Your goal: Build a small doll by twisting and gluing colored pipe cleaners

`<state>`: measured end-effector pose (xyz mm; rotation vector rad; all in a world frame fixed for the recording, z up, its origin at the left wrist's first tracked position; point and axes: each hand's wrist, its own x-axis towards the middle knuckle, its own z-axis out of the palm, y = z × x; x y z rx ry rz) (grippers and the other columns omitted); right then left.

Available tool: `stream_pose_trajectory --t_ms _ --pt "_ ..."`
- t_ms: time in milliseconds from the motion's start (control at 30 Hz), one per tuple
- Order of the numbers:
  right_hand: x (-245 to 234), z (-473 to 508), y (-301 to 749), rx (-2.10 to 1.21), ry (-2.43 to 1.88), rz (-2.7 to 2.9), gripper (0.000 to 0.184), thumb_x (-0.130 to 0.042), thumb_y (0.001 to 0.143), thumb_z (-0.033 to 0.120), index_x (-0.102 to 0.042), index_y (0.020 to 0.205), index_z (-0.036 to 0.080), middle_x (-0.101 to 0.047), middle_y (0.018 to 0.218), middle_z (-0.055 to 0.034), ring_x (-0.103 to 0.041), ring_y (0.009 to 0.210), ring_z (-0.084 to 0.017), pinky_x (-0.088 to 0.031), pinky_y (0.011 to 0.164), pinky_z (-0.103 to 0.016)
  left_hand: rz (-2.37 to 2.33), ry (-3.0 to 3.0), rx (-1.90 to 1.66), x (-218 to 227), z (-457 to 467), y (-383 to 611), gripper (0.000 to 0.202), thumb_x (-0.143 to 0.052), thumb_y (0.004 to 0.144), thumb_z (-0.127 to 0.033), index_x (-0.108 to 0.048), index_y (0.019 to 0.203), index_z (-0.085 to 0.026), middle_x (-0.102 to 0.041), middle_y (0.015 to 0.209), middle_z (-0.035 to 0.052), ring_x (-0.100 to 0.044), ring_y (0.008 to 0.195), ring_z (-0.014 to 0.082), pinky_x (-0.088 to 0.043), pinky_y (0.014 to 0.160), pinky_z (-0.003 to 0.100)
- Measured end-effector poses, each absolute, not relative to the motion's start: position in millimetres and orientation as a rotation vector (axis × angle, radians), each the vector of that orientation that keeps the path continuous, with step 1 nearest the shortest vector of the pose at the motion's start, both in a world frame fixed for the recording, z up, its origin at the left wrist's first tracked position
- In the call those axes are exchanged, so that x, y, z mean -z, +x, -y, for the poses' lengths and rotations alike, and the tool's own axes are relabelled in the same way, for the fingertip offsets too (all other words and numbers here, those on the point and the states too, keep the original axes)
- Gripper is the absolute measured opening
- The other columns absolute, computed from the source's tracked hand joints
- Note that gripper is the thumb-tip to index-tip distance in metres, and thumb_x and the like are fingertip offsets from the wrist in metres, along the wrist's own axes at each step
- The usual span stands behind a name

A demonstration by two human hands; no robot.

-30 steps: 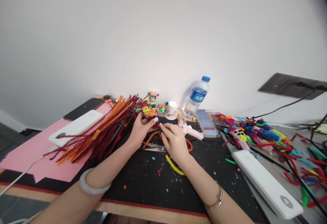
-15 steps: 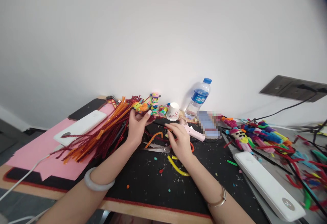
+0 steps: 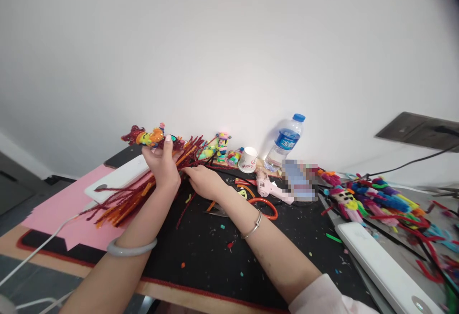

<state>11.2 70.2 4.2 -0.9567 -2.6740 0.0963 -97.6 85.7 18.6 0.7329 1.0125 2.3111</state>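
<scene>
Shifted left: left hand, fingers gripping one doll; right hand, at one stem bunch, can't tell finger grip. One cup, one bottle behind.

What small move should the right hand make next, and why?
Probably draw out one of the red and orange pipe cleaners: the right hand is at that bundle, while the left hand holds the pipe-cleaner figure.

Craft workspace: pipe cleaners, glue gun, scissors.
</scene>
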Motion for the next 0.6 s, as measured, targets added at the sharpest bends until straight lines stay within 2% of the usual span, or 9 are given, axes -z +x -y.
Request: stream_pose_trajectory --t_ms 200,367,500,600 --pt "-3.3 -77.8 12.0 -0.147 -1.129 2.693 0.022 -0.037 0.088 0.015 -0.047 0.108 0.017 -0.062 0.101 -0.0102 -0.057 0.095 -0.020 -0.046 0.076 -0.030 -1.025 0.723 -2.286 -17.6 -87.2 -99.7 0.039 -0.066 0.069 -0.037 -0.038 0.092 -0.023 -0.051 0.096 0.0011 -0.057 0.079 0.0126 -0.054 0.058 0.025" --pt "-1.0 -86.5 4.4 -0.205 -1.201 2.655 0.017 -0.048 0.083 0.020 -0.055 0.098 0.018 -0.063 0.099 -0.0088 -0.059 0.094 -0.020 -0.045 0.076 -0.030 -0.992 0.744 -2.277 -15.3 -87.4 -99.8 0.039 -0.066 0.070 -0.036 -0.037 0.093 -0.023 -0.051 0.096 0.0010 -0.056 0.077 0.0111 -0.052 0.056 0.022" --pt "4.5 -92.2 -1.2 -0.296 -1.255 2.599 0.018 -0.056 0.078 0.026 -0.059 0.096 0.022 -0.065 0.092 -0.0048 -0.061 0.087 -0.019 -0.045 0.069 -0.027 -0.978 0.732 -2.278 -15.6 -86.9 -98.2 0.039 -0.068 0.068 -0.035 -0.038 0.090 -0.022 -0.047 0.091 -0.0004 -0.054 0.074 0.0100 -0.051 0.056 0.022" --pt "7.5 -93.3 -2.7 -0.372 -1.283 2.541 0.015 -0.056 0.077 0.024 -0.062 0.090 0.023 -0.066 0.088 -0.0015 -0.061 0.080 -0.016 -0.044 0.065 -0.023 -0.995 0.734 -2.270 -15.8 -86.9 -97.1 0.039 -0.068 0.067 -0.036 -0.038 0.088 -0.022 -0.043 0.086 -0.0017 -0.052 0.071 0.0089 -0.051 0.057 0.023"
